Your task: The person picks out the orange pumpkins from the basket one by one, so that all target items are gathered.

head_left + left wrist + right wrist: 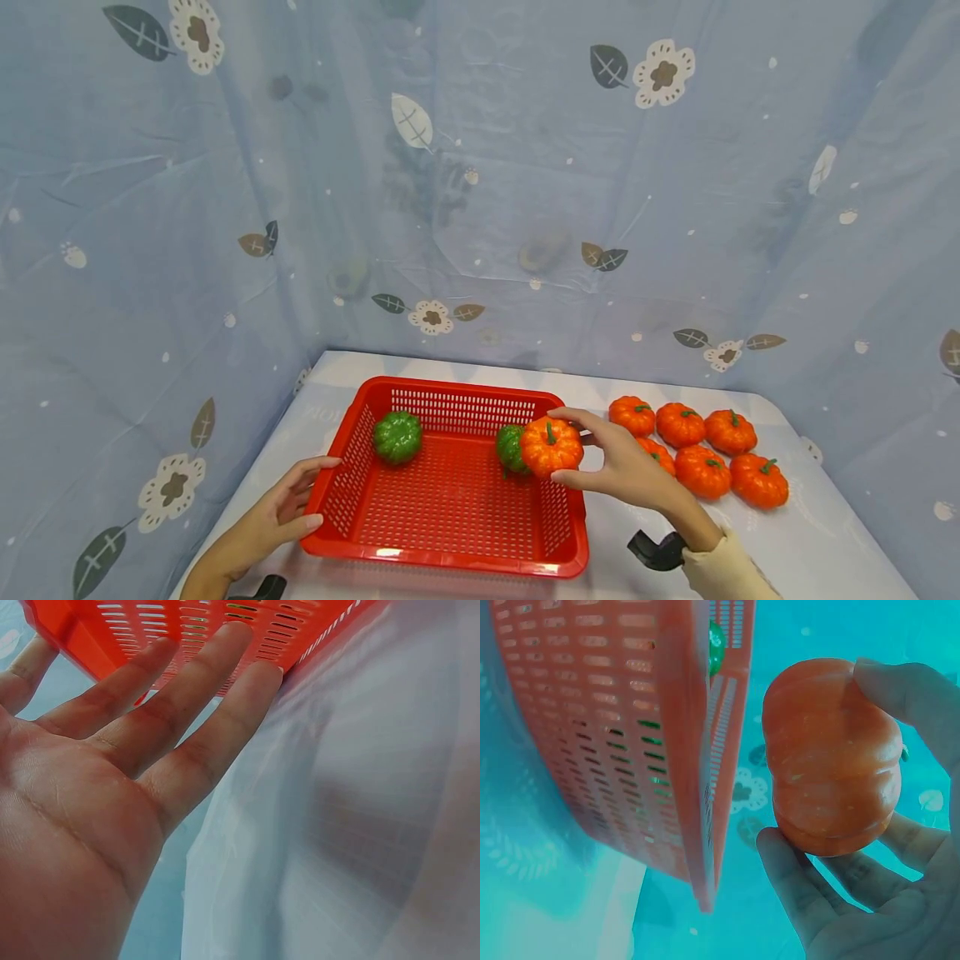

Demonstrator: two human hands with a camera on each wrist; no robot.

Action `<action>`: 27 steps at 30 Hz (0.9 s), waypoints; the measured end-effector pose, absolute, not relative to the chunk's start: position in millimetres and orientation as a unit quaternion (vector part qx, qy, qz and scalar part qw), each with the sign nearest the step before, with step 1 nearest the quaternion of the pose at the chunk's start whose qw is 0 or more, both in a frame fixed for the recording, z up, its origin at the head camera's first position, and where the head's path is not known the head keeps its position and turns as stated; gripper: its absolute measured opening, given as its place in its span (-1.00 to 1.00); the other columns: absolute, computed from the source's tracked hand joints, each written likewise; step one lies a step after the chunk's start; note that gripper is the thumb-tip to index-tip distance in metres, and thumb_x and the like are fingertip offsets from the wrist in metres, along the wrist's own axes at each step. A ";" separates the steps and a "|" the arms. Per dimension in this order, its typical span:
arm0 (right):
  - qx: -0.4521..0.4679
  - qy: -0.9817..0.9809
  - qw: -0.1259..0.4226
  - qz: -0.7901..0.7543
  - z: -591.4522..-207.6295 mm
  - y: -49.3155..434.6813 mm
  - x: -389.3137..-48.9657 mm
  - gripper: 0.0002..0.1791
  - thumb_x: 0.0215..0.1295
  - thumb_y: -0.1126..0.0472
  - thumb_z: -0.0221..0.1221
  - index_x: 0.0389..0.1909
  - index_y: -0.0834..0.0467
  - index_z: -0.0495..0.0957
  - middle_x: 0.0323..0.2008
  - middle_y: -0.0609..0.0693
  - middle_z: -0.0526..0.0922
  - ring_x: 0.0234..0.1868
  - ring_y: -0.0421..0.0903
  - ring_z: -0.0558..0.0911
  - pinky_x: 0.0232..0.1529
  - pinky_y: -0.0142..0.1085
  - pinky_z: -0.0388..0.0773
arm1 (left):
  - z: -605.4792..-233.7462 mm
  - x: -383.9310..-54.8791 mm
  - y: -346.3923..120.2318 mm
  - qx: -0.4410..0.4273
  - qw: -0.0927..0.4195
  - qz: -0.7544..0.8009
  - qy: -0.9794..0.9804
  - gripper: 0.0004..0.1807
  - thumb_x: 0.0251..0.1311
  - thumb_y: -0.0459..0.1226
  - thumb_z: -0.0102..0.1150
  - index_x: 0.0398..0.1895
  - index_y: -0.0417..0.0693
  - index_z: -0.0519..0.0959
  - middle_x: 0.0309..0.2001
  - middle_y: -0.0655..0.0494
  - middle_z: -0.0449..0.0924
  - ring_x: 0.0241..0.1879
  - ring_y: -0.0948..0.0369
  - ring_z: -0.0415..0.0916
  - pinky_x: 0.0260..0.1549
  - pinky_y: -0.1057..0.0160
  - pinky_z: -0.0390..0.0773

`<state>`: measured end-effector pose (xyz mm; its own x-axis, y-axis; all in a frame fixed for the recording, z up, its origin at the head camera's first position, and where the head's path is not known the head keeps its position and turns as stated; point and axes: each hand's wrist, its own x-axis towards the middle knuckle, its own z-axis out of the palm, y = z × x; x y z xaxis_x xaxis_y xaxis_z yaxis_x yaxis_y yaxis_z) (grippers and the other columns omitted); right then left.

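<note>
My right hand (622,467) holds an orange pumpkin (551,447) between thumb and fingers, raised over the right side of a red plastic basket (450,562). In the right wrist view the pumpkin (832,757) is outside the basket wall's outline, thumb on one side and fingertips on the other. My left hand (281,508) is at the basket's left side, fingertips right at the rim and wall. The left wrist view shows its fingers (187,705) stretched out against the slotted wall. Inside the basket are a green pumpkin (397,437) at left and another green pumpkin (510,448), partly hidden behind the held one.
Several orange pumpkins (705,472) stand in rows on the white table (637,550), right of the basket; my right hand partly hides one. A blue patterned curtain (480,208) surrounds the table at the back and sides.
</note>
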<state>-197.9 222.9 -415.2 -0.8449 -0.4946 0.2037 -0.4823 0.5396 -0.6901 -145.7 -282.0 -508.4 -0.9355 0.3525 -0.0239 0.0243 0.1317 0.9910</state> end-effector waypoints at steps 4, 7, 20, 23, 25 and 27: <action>-0.253 0.884 0.003 -0.393 -415.6 232.8 -194.3 -0.18 0.06 -0.25 0.50 0.36 -0.23 0.42 0.24 -0.31 0.53 0.10 -0.20 0.59 0.15 -0.21 0.60 | -508.0 -146.3 -281.2 0.119 0.127 0.644 0.745 -0.24 0.35 -0.32 0.22 0.56 -0.02 0.13 0.52 -0.35 0.06 0.19 0.24 0.51 0.07 0.12 0.64; -0.235 0.887 0.001 -0.399 -417.5 241.6 -190.5 -0.16 0.06 -0.25 0.50 0.38 -0.21 0.43 0.24 -0.32 0.53 0.10 -0.19 0.59 0.14 -0.22 0.60 | -507.9 -146.3 -281.3 0.121 0.126 0.643 0.746 -0.25 0.36 -0.33 0.21 0.55 -0.03 0.13 0.51 -0.36 0.06 0.19 0.24 0.51 0.08 0.13 0.64; -0.162 0.890 -0.030 -0.426 -442.6 290.4 -167.2 -0.19 0.13 -0.11 0.51 0.39 -0.12 0.40 0.28 -0.13 0.52 0.20 -0.01 0.57 0.15 -0.18 0.61 | -507.5 -144.7 -283.1 0.115 0.127 0.635 0.753 -0.25 0.35 -0.33 0.23 0.53 -0.05 0.13 0.51 -0.35 0.04 0.18 0.23 0.51 0.07 0.14 0.64; -0.135 0.896 -0.028 -0.421 -448.5 299.8 -162.6 -0.20 0.11 -0.15 0.50 0.37 -0.19 0.41 0.27 -0.17 0.52 0.23 -0.08 0.55 0.17 -0.20 0.59 | -508.6 -145.7 -283.2 0.121 0.127 0.636 0.751 -0.25 0.35 -0.34 0.22 0.53 -0.07 0.11 0.51 -0.36 0.02 0.18 0.24 0.51 0.06 0.13 0.65; -0.125 0.899 -0.029 -0.418 -453.1 306.4 -159.1 -0.19 0.12 -0.16 0.50 0.38 -0.16 0.40 0.28 -0.17 0.51 0.24 -0.14 0.54 0.16 -0.29 0.58 | -509.2 -146.3 -283.1 0.128 0.127 0.638 0.749 -0.26 0.36 -0.34 0.21 0.53 -0.08 0.11 0.51 -0.38 0.01 0.18 0.26 0.51 0.06 0.12 0.65; -0.112 0.902 -0.029 -0.416 -458.0 312.8 -155.7 -0.19 0.12 -0.16 0.49 0.39 -0.15 0.40 0.30 -0.16 0.50 0.23 -0.22 0.52 0.15 -0.38 0.55 | -509.6 -146.6 -283.2 0.137 0.127 0.639 0.746 -0.27 0.37 -0.35 0.19 0.52 -0.11 0.10 0.50 -0.42 0.01 0.17 0.28 0.51 0.05 0.11 0.66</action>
